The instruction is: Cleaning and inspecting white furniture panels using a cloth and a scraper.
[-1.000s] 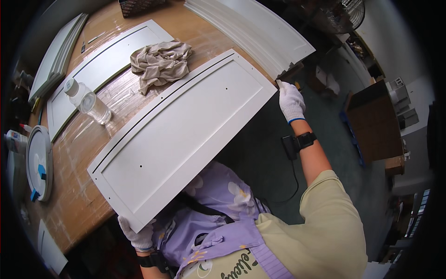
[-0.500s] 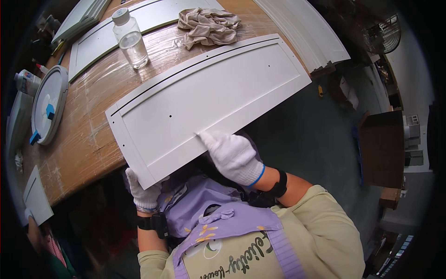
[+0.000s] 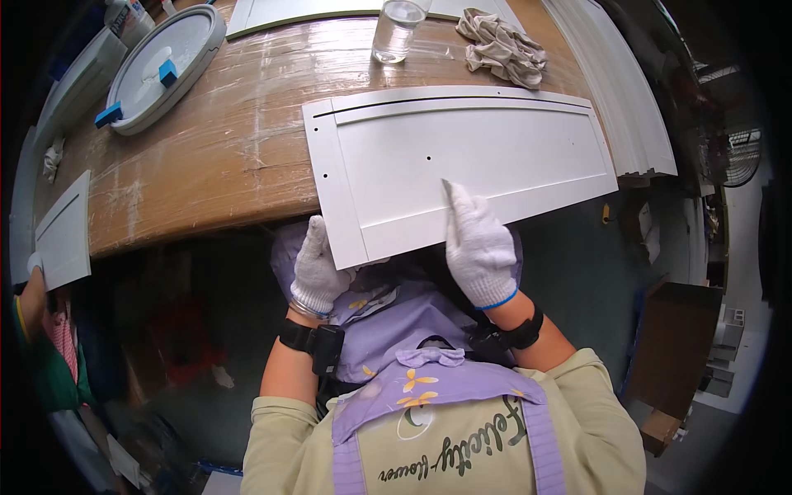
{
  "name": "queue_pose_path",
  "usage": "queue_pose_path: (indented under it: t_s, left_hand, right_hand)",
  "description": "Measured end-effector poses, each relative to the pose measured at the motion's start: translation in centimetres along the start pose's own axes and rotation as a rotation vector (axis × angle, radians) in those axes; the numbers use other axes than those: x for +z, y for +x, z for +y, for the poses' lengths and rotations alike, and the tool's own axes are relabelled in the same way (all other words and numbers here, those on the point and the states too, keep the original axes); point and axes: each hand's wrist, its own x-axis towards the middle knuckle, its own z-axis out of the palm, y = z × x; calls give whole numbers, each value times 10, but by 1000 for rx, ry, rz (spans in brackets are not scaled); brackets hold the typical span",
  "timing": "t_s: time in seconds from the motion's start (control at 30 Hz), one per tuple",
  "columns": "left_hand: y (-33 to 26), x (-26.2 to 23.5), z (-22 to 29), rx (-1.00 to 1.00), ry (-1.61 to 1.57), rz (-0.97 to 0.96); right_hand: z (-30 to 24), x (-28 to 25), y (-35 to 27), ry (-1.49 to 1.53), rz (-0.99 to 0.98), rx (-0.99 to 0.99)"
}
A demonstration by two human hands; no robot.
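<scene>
White panel (image 3: pixel 528 157), brown bench (image 3: pixel 239 115), purple apron (image 3: pixel 470 381)

Panel: white, black line along far edge, dark dots. Gloved left hand (image 3: pixel 318 272) white; gloved right hand (image 3: pixel 481 252) white, blue cuff edge. Apron has yellow flowers. Shirt (image 3: pixel 590 412) pale khaki, dark green lettering. Rag (image 3: pixel 503 51) beige. Lid (image 3: pixel 148 87) pale grey, two blocks (image 3: pixel 168 73) blue.

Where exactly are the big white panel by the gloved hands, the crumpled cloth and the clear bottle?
White panel (image 3: pixel 503 153): head view, middle of its recessed face.
Crumpled cloth (image 3: pixel 504 51): head view, its middle folds.
Clear bottle (image 3: pixel 396 37): head view, its visible lower side.
</scene>
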Motion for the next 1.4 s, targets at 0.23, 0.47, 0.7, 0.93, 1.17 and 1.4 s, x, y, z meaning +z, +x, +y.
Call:
queue_pose_path:
  t_s: [0.23,0.47,0.7,0.93,1.17,1.4]
  left_hand:
    - [4,-4,1,-27,-101,-37]
    - [4,6,9,-64,-35,-126]
    - [0,0,7,-55,-103,6]
    - [0,-1,1,-66,-169,-32]
    - [-5,-4,0,-45,56,-68]
    - [-13,-18,7,-42,28,-175]
  right_hand:
    - [-60,2,-7,113,-250,-308]
    - [-24,-7,1,92,-12,-45]
    - [-64,-7,0,321,-143,-368]
    - [-69,-12,-7,349,-417,-556]
    - [-42,-17,60,504,-250,-405]
    - [-53,30,129,219,-278,-616]
